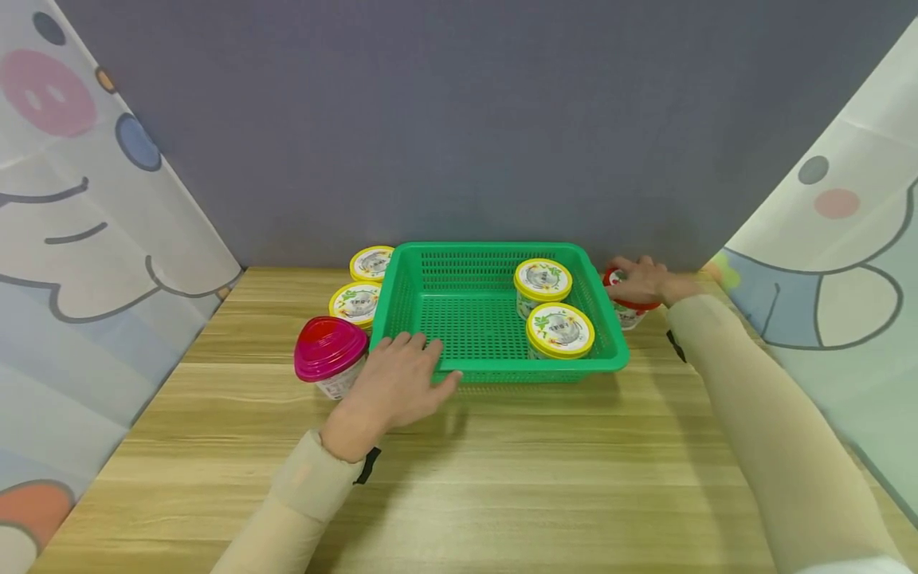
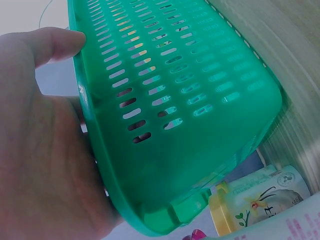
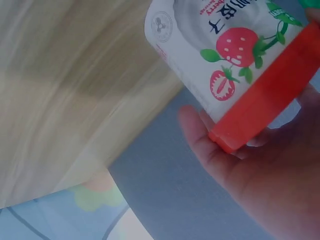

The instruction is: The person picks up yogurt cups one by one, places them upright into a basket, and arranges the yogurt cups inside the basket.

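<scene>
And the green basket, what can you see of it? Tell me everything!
The basket is green, rectangular and open on top, and looks like plastic. It has a smooth rim, walls with rows of slots, and a floor full of small holes. It seems to sit flat on the table, one long side facing the head camera. The left grip holds the front rim near its left corner. Two yellow-lidded tubs stand inside, toward the right.

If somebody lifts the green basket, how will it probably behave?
The basket is probably light for its size and slightly flexible, since its plastic walls are pierced with many slots. It may dip on its right side, where the two tubs inside stand. They could slide if it tilts, having open space to their left.
</scene>
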Demonstrator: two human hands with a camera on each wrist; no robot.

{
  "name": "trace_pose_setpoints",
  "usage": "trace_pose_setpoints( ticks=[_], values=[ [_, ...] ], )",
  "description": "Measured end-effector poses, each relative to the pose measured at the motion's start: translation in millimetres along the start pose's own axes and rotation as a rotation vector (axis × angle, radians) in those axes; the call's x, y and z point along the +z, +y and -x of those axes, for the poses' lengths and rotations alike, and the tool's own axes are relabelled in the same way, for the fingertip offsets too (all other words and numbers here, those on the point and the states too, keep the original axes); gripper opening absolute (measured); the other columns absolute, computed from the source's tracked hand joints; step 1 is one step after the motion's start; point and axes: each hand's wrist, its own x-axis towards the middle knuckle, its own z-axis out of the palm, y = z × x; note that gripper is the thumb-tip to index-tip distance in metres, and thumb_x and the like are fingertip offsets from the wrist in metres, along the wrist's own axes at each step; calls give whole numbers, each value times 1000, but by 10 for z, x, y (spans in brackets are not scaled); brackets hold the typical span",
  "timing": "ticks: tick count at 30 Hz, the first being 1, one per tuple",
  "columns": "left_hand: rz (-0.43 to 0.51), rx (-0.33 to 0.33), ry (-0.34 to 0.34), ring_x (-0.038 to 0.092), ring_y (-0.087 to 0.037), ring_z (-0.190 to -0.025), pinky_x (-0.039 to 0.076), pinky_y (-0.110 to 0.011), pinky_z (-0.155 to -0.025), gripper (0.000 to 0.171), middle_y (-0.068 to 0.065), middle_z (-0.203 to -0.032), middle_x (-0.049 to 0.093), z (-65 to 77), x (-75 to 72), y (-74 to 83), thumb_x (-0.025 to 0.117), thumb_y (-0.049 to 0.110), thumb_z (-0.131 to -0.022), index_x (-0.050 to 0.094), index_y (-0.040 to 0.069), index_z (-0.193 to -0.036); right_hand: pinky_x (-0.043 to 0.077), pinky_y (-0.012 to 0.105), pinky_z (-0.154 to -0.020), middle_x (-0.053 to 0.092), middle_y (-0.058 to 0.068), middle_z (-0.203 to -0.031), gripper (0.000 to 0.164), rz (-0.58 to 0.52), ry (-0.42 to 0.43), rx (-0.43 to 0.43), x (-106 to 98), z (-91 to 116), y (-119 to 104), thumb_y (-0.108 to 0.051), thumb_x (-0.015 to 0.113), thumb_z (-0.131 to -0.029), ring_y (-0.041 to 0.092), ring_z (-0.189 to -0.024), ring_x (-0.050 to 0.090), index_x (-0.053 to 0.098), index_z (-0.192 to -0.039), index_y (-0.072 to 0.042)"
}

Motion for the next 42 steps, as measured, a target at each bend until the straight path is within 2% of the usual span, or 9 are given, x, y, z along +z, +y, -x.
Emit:
trace_pose_setpoints(
  ticks=[5, 9, 15, 21, 25, 34, 42],
  values=[
    [3, -2, -5, 54, -25, -93, 45, -42, -82, 53, -5, -103, 61, 0, -1, 5, 38, 56, -92, 59, 12, -113, 34, 71, -82, 28, 34, -126, 92, 27, 18, -1, 47, 39, 6, -75, 50, -77, 56, -111, 32, 28, -144, -16],
    [2, 2, -15, 55, -25, -96, 44, -43, -84, 54, -6, -106, 61, 4, 4, 13, 38, 56, -92, 59, 12, -115, 33, 73, -83, 28, 35, -129, 89, 36, 32, -17, 74, 75, 17, -72, 52, -79, 59, -114, 30, 30, -144, -14],
    [2, 7, 3, 54, -23, -90, 45, -40, -79, 51, -3, -98, 60, 3, 27, 24, 38, 56, -92, 59, 13, -109, 35, 70, -83, 31, 33, -128, 85, 25, 78, -34, 65, 112, 22, -66, 57, -80, 58, -111, 33, 33, -142, -11],
    [-3, 9, 9, 54, -23, -88, 45, -40, -77, 51, -3, -97, 60, -1, 13, 16, 38, 57, -92, 60, 13, -108, 44, 56, -67, 36, 27, -117, 73, 8, 140, -42, -49, 174, -10, -55, 61, -80, 50, -100, 37, 38, -135, -12],
    [-4, 10, 3, 54, -23, -89, 45, -40, -78, 51, -3, -97, 60, -2, 6, 10, 38, 56, -92, 59, 13, -109, 45, 52, -60, 38, 25, -118, 69, 21, 158, -43, -120, 217, -31, -49, 62, -80, 48, -100, 39, 39, -134, -13],
    [-2, 5, -3, 54, -23, -90, 45, -40, -79, 50, -2, -97, 60, -4, 8, 9, 38, 56, -92, 59, 14, -108, 45, 51, -61, 40, 26, -120, 64, 42, 183, -92, -317, 347, -125, -43, 60, -81, 49, -98, 37, 41, -133, -10],
    [-1, -2, -3, 53, -22, -89, 45, -40, -79, 50, -3, -98, 59, 0, 3, 2, 39, 55, -92, 59, 13, -110, 45, 53, -64, 40, 26, -123, 61, 71, 223, -123, -520, 438, -306, -42, 57, -83, 48, -100, 38, 42, -134, -11]
  ],
)
